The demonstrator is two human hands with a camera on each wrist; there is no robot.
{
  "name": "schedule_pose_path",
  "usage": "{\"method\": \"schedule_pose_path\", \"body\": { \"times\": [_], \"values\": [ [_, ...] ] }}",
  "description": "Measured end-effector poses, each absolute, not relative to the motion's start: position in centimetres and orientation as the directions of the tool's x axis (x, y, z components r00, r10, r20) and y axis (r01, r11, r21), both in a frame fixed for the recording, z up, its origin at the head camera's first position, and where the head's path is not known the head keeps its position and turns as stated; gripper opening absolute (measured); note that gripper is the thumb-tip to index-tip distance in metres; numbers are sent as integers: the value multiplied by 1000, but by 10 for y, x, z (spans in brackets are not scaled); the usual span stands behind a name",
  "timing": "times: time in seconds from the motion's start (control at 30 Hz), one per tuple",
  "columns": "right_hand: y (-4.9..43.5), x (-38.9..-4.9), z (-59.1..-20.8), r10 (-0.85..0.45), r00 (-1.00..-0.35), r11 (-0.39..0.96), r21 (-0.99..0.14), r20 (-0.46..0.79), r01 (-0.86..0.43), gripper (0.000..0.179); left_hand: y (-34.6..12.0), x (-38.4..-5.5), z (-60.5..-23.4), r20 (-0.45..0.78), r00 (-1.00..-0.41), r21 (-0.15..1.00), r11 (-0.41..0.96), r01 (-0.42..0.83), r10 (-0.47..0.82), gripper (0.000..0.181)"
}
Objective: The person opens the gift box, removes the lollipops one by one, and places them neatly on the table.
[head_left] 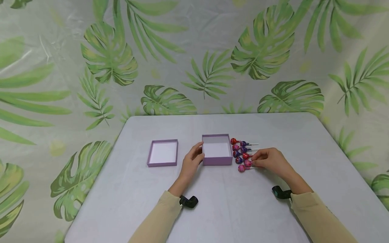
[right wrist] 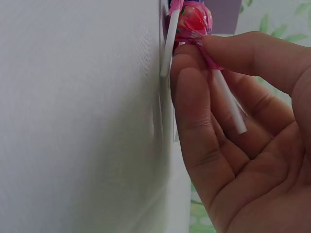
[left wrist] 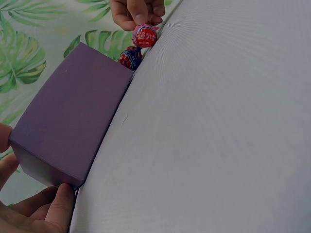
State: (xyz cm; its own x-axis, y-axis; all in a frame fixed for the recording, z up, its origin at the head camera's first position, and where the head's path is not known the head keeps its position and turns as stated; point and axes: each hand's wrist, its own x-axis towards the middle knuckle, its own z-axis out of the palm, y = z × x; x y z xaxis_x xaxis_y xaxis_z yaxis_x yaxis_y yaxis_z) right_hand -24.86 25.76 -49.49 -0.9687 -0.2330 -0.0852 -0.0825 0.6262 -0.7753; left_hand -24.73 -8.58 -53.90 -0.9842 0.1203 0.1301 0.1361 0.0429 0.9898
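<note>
A purple box [head_left: 217,161] with a white inside stands open at the middle of the table. My left hand [head_left: 192,161] touches its left side; in the left wrist view, fingertips [left wrist: 63,196] lie at the lower corner of that wall. Right of the box lie several wrapped lollipops [head_left: 236,154], red, pink and dark blue, with white sticks pointing right. My right hand [head_left: 271,163] pinches a pink lollipop [right wrist: 195,19] between thumb and fingers, just below its candy head. Its white stick slants down past the palm. Another pink lollipop [head_left: 241,168] lies nearest to me.
A shallow purple lid [head_left: 162,165] with a white inside lies left of the box. All stands on a white-covered table [head_left: 231,209], with a leaf-printed sheet [head_left: 209,40] behind it. Dark wrist cameras [head_left: 189,201] sit at both sleeve cuffs.
</note>
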Motion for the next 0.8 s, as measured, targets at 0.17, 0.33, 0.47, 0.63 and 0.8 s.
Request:
{"method": "schedule_pose_path", "body": {
  "times": [0.17,0.33,0.47,0.63,0.8],
  "values": [
    [259,-249,-495,-237,-966,649,-757,-100,-81,11,-87,-246,-536,119,-983,992,20,123,138,50],
    [266,-250,-495,-253,-962,701,-704,-99,-112,15,-87,-238,-517,107,-982,994,18,112,158,50],
    [275,-251,-494,-261,-961,717,-686,-94,-128,18,-87,-232,-506,102,-981,994,25,108,162,49],
    [287,-251,-493,-254,-960,736,-668,-118,-112,19,-86,-230,-505,105,-983,994,20,110,152,49],
    [296,-252,-493,-225,-966,778,-621,-130,-98,13,-87,-230,-505,104,-981,994,25,109,161,50]
  ]
}}
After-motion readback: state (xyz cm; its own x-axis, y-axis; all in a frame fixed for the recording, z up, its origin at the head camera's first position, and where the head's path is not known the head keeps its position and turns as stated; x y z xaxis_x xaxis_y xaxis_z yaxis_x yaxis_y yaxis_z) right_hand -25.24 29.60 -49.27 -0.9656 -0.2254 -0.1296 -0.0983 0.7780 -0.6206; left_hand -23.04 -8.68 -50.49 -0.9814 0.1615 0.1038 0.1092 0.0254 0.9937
